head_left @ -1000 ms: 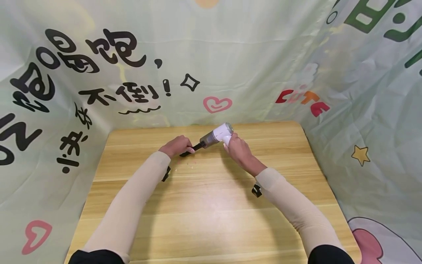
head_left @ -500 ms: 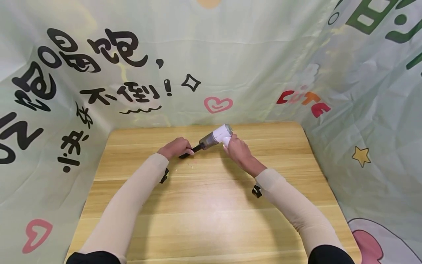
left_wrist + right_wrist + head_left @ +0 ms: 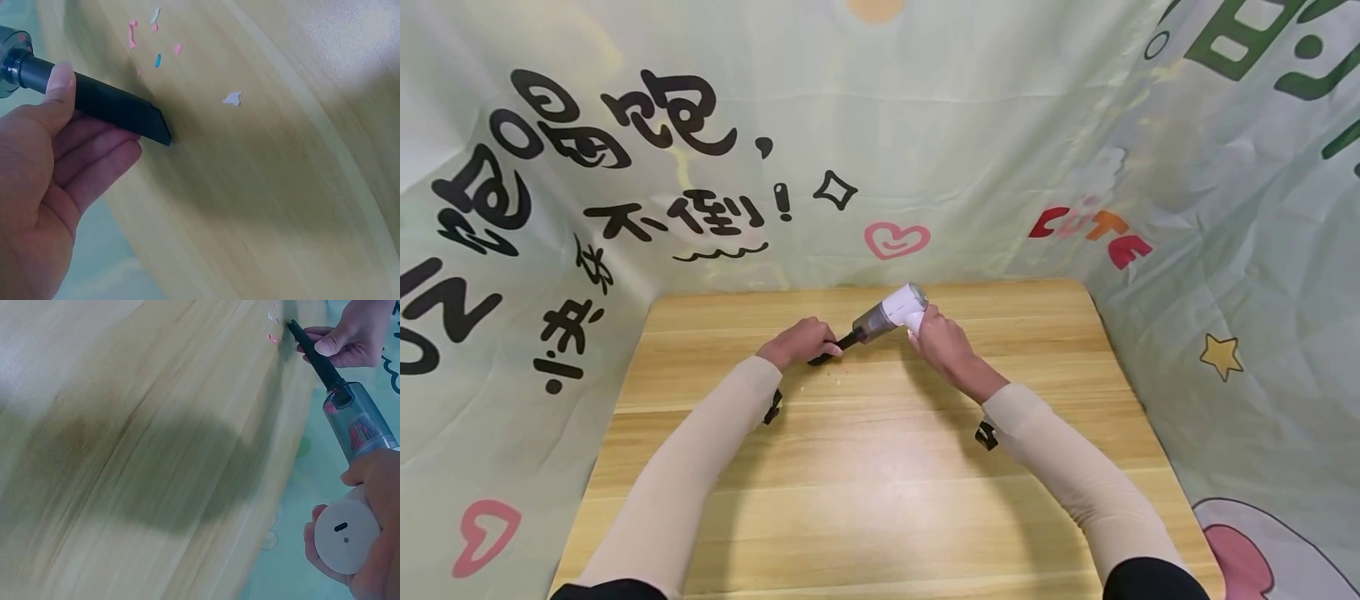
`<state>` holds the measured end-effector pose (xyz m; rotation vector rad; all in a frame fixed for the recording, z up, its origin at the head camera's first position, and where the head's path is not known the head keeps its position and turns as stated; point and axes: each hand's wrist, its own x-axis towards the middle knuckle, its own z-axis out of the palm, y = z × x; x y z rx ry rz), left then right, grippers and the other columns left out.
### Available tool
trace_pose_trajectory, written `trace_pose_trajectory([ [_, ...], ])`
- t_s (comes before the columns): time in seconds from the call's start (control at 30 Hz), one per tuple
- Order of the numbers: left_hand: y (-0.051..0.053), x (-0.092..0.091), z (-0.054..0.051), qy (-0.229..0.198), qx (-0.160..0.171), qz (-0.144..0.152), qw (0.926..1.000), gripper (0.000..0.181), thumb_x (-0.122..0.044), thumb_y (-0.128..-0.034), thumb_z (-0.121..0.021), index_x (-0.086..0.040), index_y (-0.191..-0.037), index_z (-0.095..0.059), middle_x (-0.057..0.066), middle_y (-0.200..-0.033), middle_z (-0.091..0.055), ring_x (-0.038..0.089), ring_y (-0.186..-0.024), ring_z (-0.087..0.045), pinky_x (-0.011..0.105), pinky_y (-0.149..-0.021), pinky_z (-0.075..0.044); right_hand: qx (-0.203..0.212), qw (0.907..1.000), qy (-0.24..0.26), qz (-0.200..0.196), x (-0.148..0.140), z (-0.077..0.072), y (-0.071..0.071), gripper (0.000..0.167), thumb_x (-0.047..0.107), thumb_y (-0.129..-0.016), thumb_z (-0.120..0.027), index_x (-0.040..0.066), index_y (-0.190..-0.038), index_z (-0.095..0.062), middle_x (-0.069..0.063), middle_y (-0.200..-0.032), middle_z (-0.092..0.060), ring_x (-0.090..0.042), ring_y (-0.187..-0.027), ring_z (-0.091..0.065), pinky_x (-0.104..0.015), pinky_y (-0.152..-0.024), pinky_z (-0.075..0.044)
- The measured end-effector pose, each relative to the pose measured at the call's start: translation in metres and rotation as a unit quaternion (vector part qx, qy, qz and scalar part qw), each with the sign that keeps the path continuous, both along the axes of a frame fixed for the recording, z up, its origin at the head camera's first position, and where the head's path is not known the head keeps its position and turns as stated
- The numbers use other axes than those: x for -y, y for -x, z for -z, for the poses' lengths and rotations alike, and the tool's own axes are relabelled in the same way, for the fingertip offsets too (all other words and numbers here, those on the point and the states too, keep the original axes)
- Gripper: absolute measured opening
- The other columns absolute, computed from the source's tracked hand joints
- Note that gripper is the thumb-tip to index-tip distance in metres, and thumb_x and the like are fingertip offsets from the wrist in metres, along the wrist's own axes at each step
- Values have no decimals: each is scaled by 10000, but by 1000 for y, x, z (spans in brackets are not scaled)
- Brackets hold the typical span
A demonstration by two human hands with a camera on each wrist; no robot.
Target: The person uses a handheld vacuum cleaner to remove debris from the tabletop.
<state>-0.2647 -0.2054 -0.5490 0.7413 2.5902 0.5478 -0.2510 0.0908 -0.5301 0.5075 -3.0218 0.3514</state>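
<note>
A white handheld vacuum cleaner (image 3: 901,305) with a smoky see-through dust cup (image 3: 359,422) is held above the far part of the table. My right hand (image 3: 945,340) grips its white handle, the round handle end showing in the right wrist view. The left hand (image 3: 801,340) pinches the black flat nozzle (image 3: 112,103) between thumb and fingers. The nozzle's slanted tip points down towards the tabletop; whether it touches cannot be told. Small paper scraps (image 3: 178,49) in pink, blue and white lie near the tip. Some pink bits show inside the dust cup.
The wooden table (image 3: 880,500) has rounded corners and stands against a printed pale cloth (image 3: 970,150) at the back and sides. One white scrap (image 3: 232,99) lies apart from the coloured ones. A small black device (image 3: 987,435) is strapped below the right wrist.
The nozzle end and my left hand have shifted slightly down and nearer me. My right hand keeps its grip on the handle and stays almost in place.
</note>
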Motion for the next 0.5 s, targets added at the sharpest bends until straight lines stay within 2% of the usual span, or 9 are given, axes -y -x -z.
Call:
trace_pose_trajectory([
  [0.3,-4,-4,3,52,-1,-271,9996,280,-272,-1027,-661,-19,-1001,-777,130,-875,-762,114,-631,-514,280,-686,-445,-312,9992,-85,-242,-4,-7,3,515,318,-967,-708,-136,-1139,-537,-225,-888,-681,-371,-722,-714,-453,-596,-606],
  [0.5,-5,-5,3,34,90,-341,9994,281,-277,-1033,-656,-22,-1011,-772,136,-854,-750,112,-618,-495,282,-682,-448,-511,9979,-161,-374,-4,-9,4,493,302,-966,-701,-140,-1122,-547,-222,-867,-684,-361,-703,-720,-448,-578,-606],
])
